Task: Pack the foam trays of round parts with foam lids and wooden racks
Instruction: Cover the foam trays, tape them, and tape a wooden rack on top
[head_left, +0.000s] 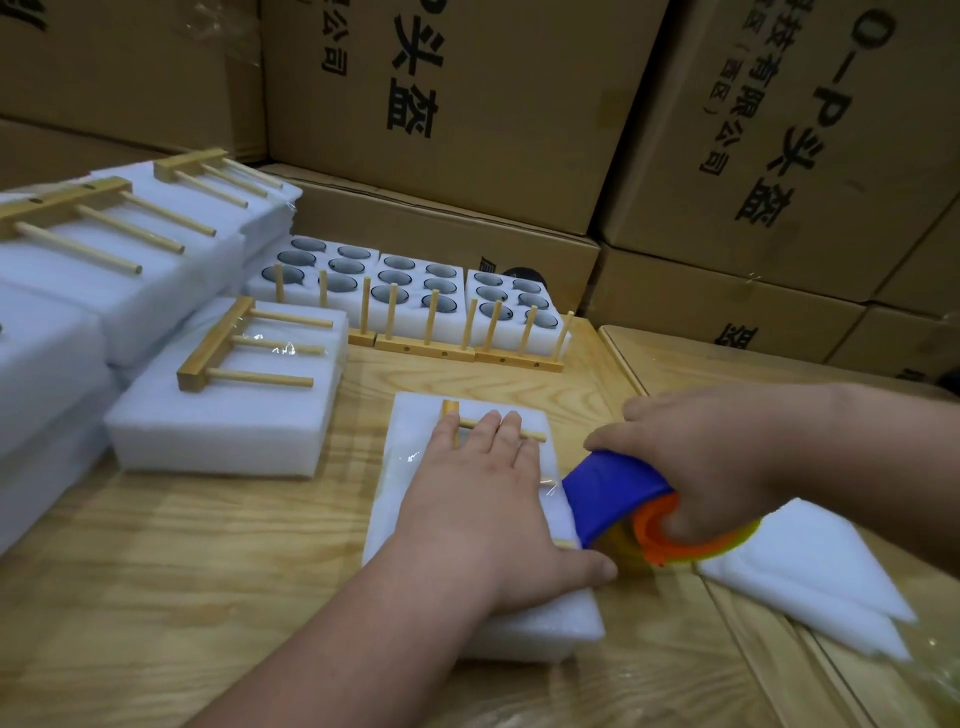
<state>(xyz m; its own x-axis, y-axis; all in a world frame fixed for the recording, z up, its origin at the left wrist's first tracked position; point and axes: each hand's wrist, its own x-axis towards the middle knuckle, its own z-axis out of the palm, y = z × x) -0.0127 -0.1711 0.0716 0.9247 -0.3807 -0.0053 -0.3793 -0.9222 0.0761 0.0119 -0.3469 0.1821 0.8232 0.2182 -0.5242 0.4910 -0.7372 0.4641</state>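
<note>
While the left hand (483, 499) presses flat on the foam pack (410, 519) near the surface's (208, 545) front edge, the right hand (696, 467) grips a tape dispenser (618, 493), seemingly touching the pack's right side.

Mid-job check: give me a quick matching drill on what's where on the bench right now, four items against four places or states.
Things
1. left hand
2. tape dispenser
3. open trays of round parts
4. loose foam sheets

Places or states
A. at the back, by the cardboard boxes, upright wooden racks in front
B. lying at the right on the table
C. pressing flat on the foam pack with a wooden rack on top
D. gripped by the right hand, at the pack's right edge

Pairs: 1-C, 2-D, 3-A, 4-B
</note>
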